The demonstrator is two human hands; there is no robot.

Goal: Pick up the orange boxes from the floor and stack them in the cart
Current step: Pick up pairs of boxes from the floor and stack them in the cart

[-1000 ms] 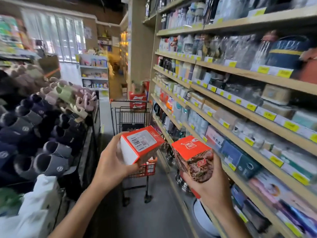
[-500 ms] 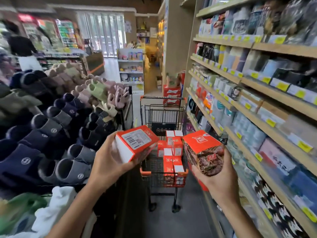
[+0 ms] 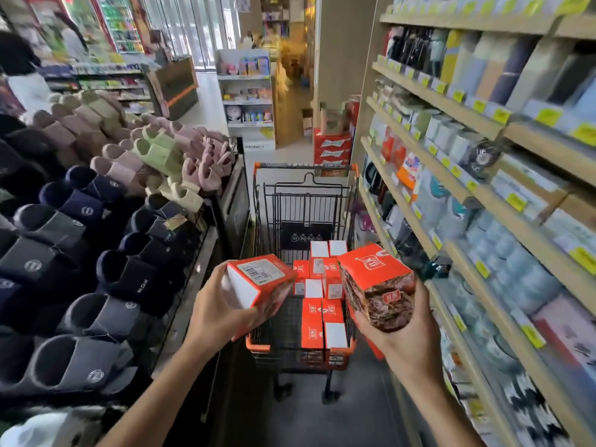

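Holding one orange box [image 3: 258, 280] in the left hand [image 3: 216, 312] and a second orange box [image 3: 379, 285] in the right hand [image 3: 408, 337], the person has fingers curled around each. Both boxes hang above the near end of the cart [image 3: 258, 345], beside the stacked boxes [image 3: 322, 285] inside. Slipper racks [image 3: 80, 221] flank the left, shelves [image 3: 467, 195] the right.

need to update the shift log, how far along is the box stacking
Done: a batch of orange boxes already sits stacked in the cart, filling much of its right side. In hand: the left hand holds one box and the right hand another, both held just above the cart. Left: setting these two down; the floor behind is out of view, so any remaining boxes cannot be counted.
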